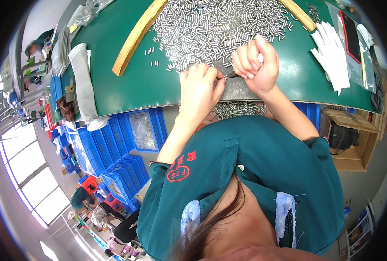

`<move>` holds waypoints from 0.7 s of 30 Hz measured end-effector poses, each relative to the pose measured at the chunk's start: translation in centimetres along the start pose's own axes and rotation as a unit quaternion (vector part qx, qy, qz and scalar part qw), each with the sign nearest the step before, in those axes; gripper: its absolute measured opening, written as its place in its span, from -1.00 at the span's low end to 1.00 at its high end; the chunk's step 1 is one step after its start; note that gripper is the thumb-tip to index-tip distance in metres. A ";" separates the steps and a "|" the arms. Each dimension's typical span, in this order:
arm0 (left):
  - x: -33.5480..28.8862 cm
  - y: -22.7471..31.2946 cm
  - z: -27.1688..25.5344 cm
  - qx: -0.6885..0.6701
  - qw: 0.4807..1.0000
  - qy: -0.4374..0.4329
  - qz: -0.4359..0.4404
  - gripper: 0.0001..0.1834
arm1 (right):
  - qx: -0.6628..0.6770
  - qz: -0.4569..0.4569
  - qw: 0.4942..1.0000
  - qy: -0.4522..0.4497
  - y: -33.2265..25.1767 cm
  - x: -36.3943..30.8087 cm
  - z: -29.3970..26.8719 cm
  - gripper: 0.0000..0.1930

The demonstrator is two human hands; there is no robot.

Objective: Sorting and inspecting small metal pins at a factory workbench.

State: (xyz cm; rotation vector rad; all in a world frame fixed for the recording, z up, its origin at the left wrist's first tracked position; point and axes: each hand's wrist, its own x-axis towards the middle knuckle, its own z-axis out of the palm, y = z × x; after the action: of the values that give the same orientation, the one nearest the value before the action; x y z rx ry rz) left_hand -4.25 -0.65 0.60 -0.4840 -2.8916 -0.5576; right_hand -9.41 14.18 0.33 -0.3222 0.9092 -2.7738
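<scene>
A broad heap of small silvery metal pins (219, 26) covers the far middle of the green table (119, 89). Close to the front edge, my left hand (200, 89) is closed, thumb and forefinger pinching one small metal pin (225, 77). My right hand (258, 67) wraps round a slim tool (232, 75). Its dark, narrow tip meets the pinched pin; a white end shows between my fingers, but the rest is hidden. Under both hands lies a dark grey plate (239, 90). Below the table edge, more metal pins (239, 109) sit in front of my body.
Wooden strips (137, 39) (298, 14) flank the heap. White gloves (332, 56) and a red-edged phone (350, 37) lie at right; a grey sleeve (83, 82) hangs at left. Blue crates (126, 178) and an open cardboard box (354, 156) stand below. Other people work at lower left.
</scene>
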 end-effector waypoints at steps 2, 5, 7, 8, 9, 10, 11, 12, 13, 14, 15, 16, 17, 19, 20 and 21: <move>0.0 0.0 0.0 0.000 1.000 0.006 0.005 -0.86 | 0.003 -0.008 1.000 -0.006 0.1 0.0 0.0 -0.50; 0.1 0.0 0.1 -0.001 1.000 0.007 0.003 -0.85 | 0.003 -0.014 1.000 -0.020 0.1 0.0 -0.1 -0.50; 0.1 0.0 0.1 -0.001 1.000 0.008 0.000 -0.86 | 0.006 -0.015 1.000 -0.025 0.2 0.1 -0.2 -0.49; 0.1 0.0 0.1 -0.002 1.000 0.008 0.000 -0.86 | 0.008 -0.016 0.999 -0.030 0.2 0.1 -0.2 -0.49; 0.1 -0.1 0.1 -0.004 1.000 0.001 0.001 -0.87 | 0.008 -0.016 0.999 -0.029 0.2 0.1 -0.2 -0.49; 0.0 -0.1 0.1 -0.007 1.000 -0.005 0.001 -0.88 | -0.003 -0.017 0.999 -0.037 0.2 0.0 -0.1 -0.49; 0.1 -0.1 0.1 -0.007 1.000 -0.005 0.000 -0.88 | -0.013 -0.018 0.999 -0.044 0.2 0.0 -0.1 -0.49; 0.1 -0.1 0.2 -0.009 1.000 0.005 0.006 -0.88 | -0.014 -0.017 0.999 -0.044 0.2 0.0 -0.1 -0.49; 0.1 -0.2 0.3 -0.012 1.000 0.015 0.012 -0.87 | -0.014 -0.023 0.998 -0.054 0.2 0.0 -0.1 -0.48; 0.1 -0.2 0.3 -0.012 1.000 0.016 0.011 -0.87 | -0.014 -0.028 0.997 -0.064 0.2 0.0 -0.1 -0.48; 0.0 -0.2 0.4 -0.014 1.000 0.019 0.013 -0.87 | -0.015 -0.027 0.997 -0.064 0.2 0.0 -0.1 -0.48; 0.0 -0.2 0.4 -0.017 0.999 0.023 0.015 -0.87 | -0.010 -0.026 0.997 -0.065 0.3 0.0 -0.1 -0.48; 0.0 -0.2 0.4 -0.017 1.000 0.023 0.013 -0.87 | -0.005 -0.025 0.997 -0.067 0.3 -0.1 -0.1 -0.48; -0.1 -0.3 0.4 -0.026 0.999 0.024 0.021 -0.87 | -0.031 -0.029 0.997 -0.071 0.3 -0.2 0.1 -0.49; -0.1 -0.3 0.4 -0.027 0.999 0.024 0.019 -0.87 | -0.056 -0.035 0.995 -0.075 0.4 -0.4 0.2 -0.50; -0.1 -0.3 0.4 -0.025 0.999 0.019 0.018 -0.87 | -0.056 -0.033 0.995 -0.075 0.5 -0.5 0.3 -0.50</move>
State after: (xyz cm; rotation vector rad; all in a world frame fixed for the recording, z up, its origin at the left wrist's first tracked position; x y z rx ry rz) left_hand -4.29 -0.77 0.09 -0.5260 -2.8339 -0.6265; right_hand -8.79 13.73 0.22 -0.5806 1.0367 -2.7185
